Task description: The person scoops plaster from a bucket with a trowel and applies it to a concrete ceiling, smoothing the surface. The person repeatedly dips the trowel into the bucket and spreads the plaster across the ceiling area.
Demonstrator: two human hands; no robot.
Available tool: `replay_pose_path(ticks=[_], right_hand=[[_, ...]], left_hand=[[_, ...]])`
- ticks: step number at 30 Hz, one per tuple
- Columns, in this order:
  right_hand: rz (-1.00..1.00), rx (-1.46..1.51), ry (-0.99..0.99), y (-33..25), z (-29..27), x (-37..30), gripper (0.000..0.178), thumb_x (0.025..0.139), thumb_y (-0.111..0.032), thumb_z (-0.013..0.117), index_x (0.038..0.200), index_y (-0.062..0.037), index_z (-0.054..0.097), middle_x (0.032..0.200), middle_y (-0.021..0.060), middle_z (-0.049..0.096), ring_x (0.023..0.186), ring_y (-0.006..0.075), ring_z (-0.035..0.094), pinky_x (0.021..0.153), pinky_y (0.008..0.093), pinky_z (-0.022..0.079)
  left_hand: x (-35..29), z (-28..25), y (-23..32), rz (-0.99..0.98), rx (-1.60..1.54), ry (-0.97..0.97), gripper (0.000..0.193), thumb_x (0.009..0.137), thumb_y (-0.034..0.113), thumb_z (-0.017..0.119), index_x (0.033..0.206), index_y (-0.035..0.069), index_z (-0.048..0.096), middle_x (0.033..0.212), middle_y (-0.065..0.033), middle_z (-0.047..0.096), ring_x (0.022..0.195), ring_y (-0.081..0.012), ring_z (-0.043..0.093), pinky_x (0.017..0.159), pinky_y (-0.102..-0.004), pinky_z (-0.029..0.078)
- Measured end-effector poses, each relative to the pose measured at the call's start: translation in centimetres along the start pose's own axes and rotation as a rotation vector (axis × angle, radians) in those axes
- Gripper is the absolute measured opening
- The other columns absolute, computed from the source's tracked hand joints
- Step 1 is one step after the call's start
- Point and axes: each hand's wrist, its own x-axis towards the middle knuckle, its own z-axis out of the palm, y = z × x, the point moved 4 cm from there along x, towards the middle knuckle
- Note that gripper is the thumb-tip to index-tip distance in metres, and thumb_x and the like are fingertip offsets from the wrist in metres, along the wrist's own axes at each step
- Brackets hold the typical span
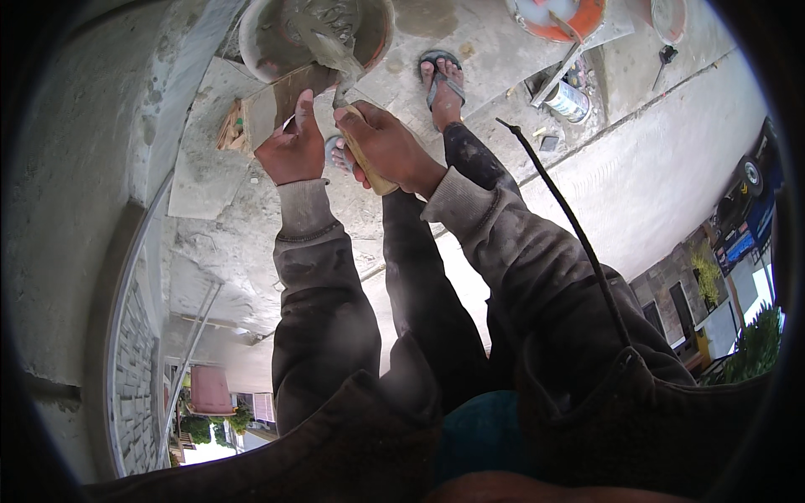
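My right hand [394, 147] is wrapped round the pale wooden handle of a trowel [363, 161]. Its mortar-smeared blade points away from me, over a round basin [248, 46] of wet grey mortar [285, 29]. To the left, my left hand [289, 151] grips a flat brownish-grey board [295, 90], thumb raised along its near end. The board's far end reaches the basin's near rim, close to the trowel blade. My left hand's fingers are partly hidden. Both sleeves are dusty with mortar.
An orange-rimmed bucket [579, 25] holds cloudy liquid at the far right. Nearer are a wooden strip [557, 77] and a pale can [570, 102]. Torn cardboard [232, 127] lies by the left wall [92, 126]. My sandalled foot [442, 80] stands right of the basin.
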Motion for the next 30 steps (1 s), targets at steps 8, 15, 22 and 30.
replay_pose_path(ticks=[8, 15, 22, 30], right_hand=[[0.043, -0.038, -0.061, 0.8, 0.0, -1.5, 0.037, 0.105, -0.042, 0.049, 0.105, -0.005, 0.053, 0.066, 0.0027, 0.053, 0.043, 0.0117, 0.053, 0.038, 0.0283, 0.044], [0.091, -0.17, -0.16, 2.4, -4.3, -5.9, 0.036, 0.109, -0.04, 0.042, 0.108, -0.0058, 0.054, 0.065, 0.002, 0.051, 0.045, 0.0103, 0.053, 0.042, 0.0262, 0.045], [-0.53, -0.679, 0.498, -0.4, -7.2, -1.3, 0.046, 0.097, -0.027, 0.063, 0.131, 0.0002, 0.048, 0.086, 0.0158, 0.064, 0.069, 0.0252, 0.066, 0.063, 0.0396, 0.052], [-0.702, -0.769, 0.709, -1.7, -4.3, 2.1, 0.048, 0.089, -0.023, 0.069, 0.131, -0.007, 0.051, 0.117, 0.0168, 0.065, 0.102, 0.038, 0.067, 0.083, 0.047, 0.055]], left_hand=[[2.6, 1.6, -2.3, 0.009, 0.018, 0.094, 0.032, 0.09, 0.028, 0.078, 0.1, -0.003, 0.078, 0.088, -0.0113, 0.078, 0.078, -0.0156, 0.074, 0.073, -0.0297, 0.056], [4.5, 1.2, -2.4, 0.025, 0.311, -0.008, 0.041, 0.089, 0.038, 0.076, 0.091, -0.002, 0.078, 0.079, -0.0155, 0.076, 0.071, -0.0237, 0.074, 0.069, -0.0338, 0.055], [4.1, 1.0, -3.3, 0.051, 0.35, -0.056, 0.041, 0.087, 0.039, 0.078, 0.089, -0.002, 0.078, 0.081, -0.015, 0.075, 0.072, -0.0263, 0.073, 0.07, -0.0352, 0.054], [3.7, 1.9, 0.2, -0.007, 0.436, -0.109, 0.048, 0.089, 0.043, 0.075, 0.081, -0.004, 0.076, 0.068, -0.0118, 0.072, 0.068, -0.0238, 0.072, 0.069, -0.0338, 0.054]])
